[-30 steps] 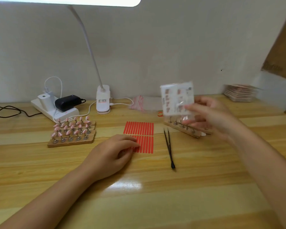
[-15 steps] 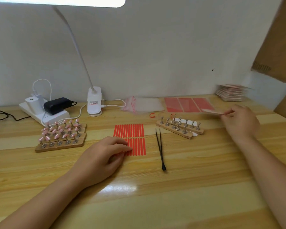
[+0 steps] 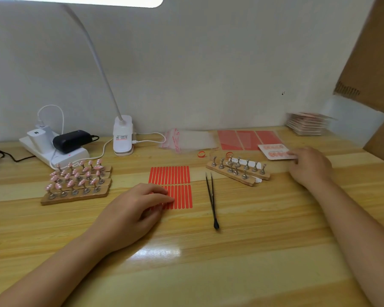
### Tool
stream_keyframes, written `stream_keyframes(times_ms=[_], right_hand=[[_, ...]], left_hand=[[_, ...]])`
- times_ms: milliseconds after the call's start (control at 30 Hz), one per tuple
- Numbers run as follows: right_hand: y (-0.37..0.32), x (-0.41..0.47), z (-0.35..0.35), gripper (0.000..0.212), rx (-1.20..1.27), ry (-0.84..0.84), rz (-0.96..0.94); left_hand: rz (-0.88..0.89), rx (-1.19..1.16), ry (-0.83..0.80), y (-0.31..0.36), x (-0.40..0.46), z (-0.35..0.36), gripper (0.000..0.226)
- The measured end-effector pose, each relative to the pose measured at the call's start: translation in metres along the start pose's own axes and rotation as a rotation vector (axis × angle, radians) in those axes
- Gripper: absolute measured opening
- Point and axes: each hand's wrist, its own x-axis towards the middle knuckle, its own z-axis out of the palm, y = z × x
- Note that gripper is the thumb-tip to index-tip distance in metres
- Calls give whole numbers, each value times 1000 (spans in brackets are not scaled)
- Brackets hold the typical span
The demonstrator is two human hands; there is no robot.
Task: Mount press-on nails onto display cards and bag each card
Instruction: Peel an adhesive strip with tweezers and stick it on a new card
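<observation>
1. Broadly, a pale wooden table (image 3: 242, 251) runs the full width under a plain grey-white wall (image 3: 208, 63), with brown cardboard (image 3: 372, 52) leaning in at the right.
2. One white clip lamp (image 3: 122, 136) stands at the back, beside one white power strip (image 3: 56, 155) carrying two adapters.
3. Two groups of wooden nail stands sit on the table: the left group (image 3: 78, 182) holds pink nails, the right group (image 3: 238, 170) shows bare metal pegs.
4. Two sheets of red adhesive strips (image 3: 170, 175) lie at centre; three red sheets (image 3: 248, 139) lie further back, beside clear bags (image 3: 186, 140).
5. One stack of bagged cards (image 3: 307, 124) rests in the far right corner.
6. One bagged nail card (image 3: 275, 151) lies flat by the right hand (image 3: 310, 168), whose fingertips touch its edge; whether they pinch it cannot be told.
7. The left hand (image 3: 133, 213) rests with loosely curled fingers on the nearer strip sheet.
8. One pair of black tweezers (image 3: 212, 199) lies between the hands.
</observation>
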Motion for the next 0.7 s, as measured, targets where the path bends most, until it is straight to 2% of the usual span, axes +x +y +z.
stream_keyframes(times_ms=[100, 133, 200, 267, 333, 367, 533, 700], right_hand=[[-11, -1, -11, 41, 230, 120, -131], [-17, -1, -16, 43, 337, 91, -174], [-33, -2, -25, 54, 472, -130, -233], [-48, -8, -27, 77, 382, -369, -278], [-59, -15, -19, 94, 231, -469, -321], [-64, -19, -14, 95, 182, -475, -337], [-76, -22, -5, 67, 116, -366, -381], [-83, -13, -8, 46, 142, -531, -278]], left_hand=[[3, -8, 3, 0, 1, 0, 27], [3, -11, 1, 0, 1, 0, 27], [0, -18, 1, 0, 1, 0, 27], [-3, -21, 2, 0, 1, 0, 27], [-1, -26, 4, 0, 2, 1, 28], [2, -30, 6, -1, 1, 1, 27], [-7, -40, 1, -2, 0, 1, 28], [-11, -42, 2, -2, 1, 1, 33]])
